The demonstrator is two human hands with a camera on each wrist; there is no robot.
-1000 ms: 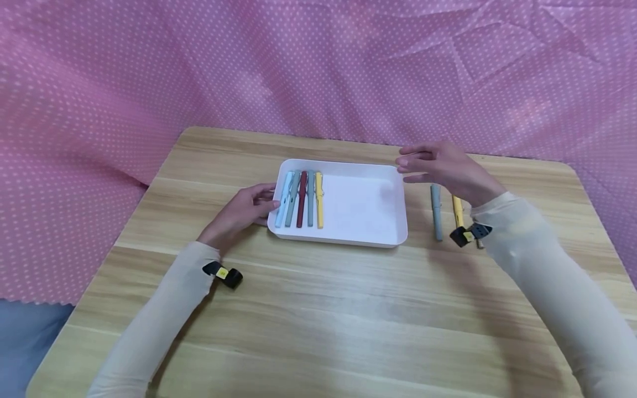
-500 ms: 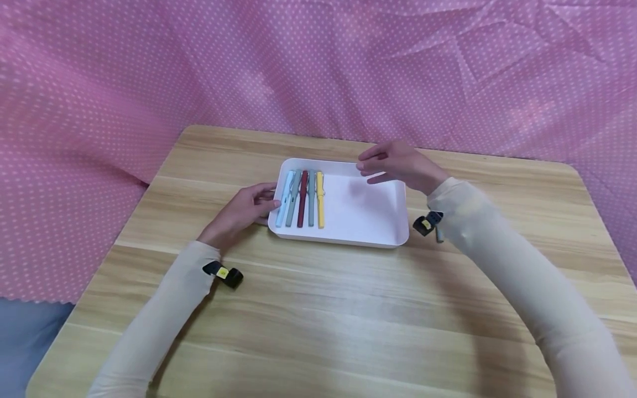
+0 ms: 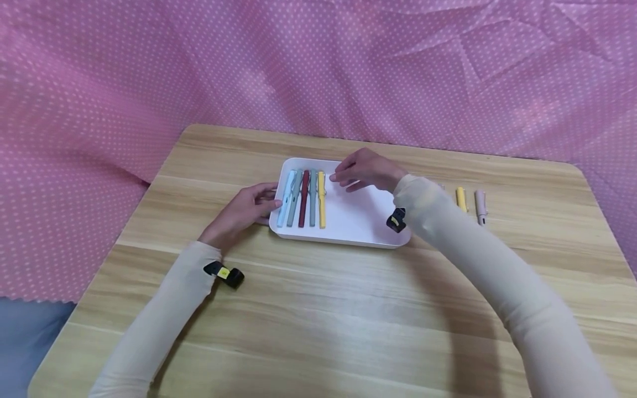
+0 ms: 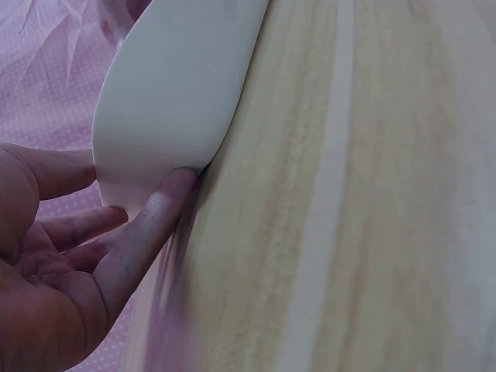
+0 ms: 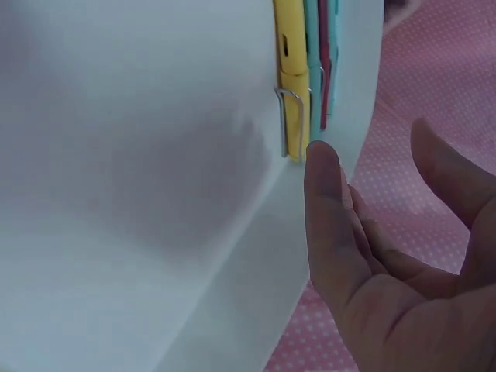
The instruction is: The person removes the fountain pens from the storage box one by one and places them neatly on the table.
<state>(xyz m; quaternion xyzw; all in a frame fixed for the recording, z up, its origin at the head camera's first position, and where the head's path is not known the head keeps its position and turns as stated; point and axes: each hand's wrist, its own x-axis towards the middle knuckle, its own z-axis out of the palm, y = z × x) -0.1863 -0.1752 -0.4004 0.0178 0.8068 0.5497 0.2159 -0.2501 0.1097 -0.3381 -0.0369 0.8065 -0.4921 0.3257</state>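
A white tray on the wooden table holds several capped pens side by side at its left: light blue, grey-green, dark red, another grey-green and yellow. My left hand holds the tray's left side, with the thumb over the rim and the fingertips against the outer wall. Above the tray, near the cap end of the yellow pen, hovers my right hand. Its thumb and fingers are apart in the right wrist view, with nothing between them.
Right of the tray lie more pens, a yellow one and a mauve one, partly covered by the right sleeve. Pink dotted cloth hangs behind the table.
My right hand has swept left, from beside the tray's right end to over it near the yellow pen. The pens at right have come back into view. My left hand stays put.
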